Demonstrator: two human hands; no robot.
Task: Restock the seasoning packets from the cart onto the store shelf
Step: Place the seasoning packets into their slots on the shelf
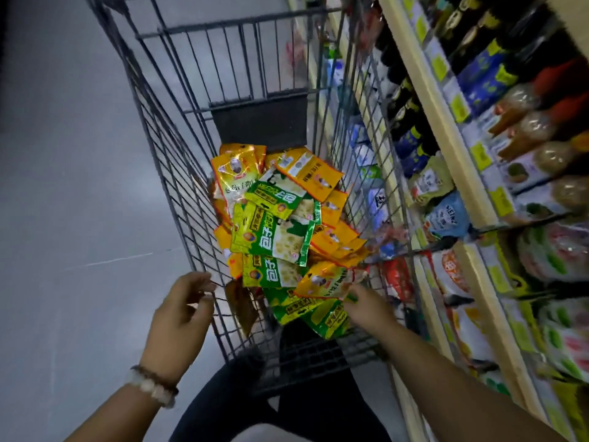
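Observation:
A grey wire cart (165, 173) stands in front of me with a pile of green and yellow-orange seasoning packets (277, 224) in its basket. My right hand (366, 306) reaches into the near end of the pile and pinches an orange packet (328, 282) at its lower edge. My left hand (181, 311), a bead bracelet on the wrist, hovers at the cart's near left rim with loosely curled fingers, holding nothing. The store shelf (446, 129) runs along the cart's right side.
The shelves at the right carry dark sauce bottles (478, 36), blue packs and bagged goods (561, 330) behind yellow price tags. Bare grey floor (63, 186) lies to the left of the cart. My dark-trousered legs show below the cart's near end.

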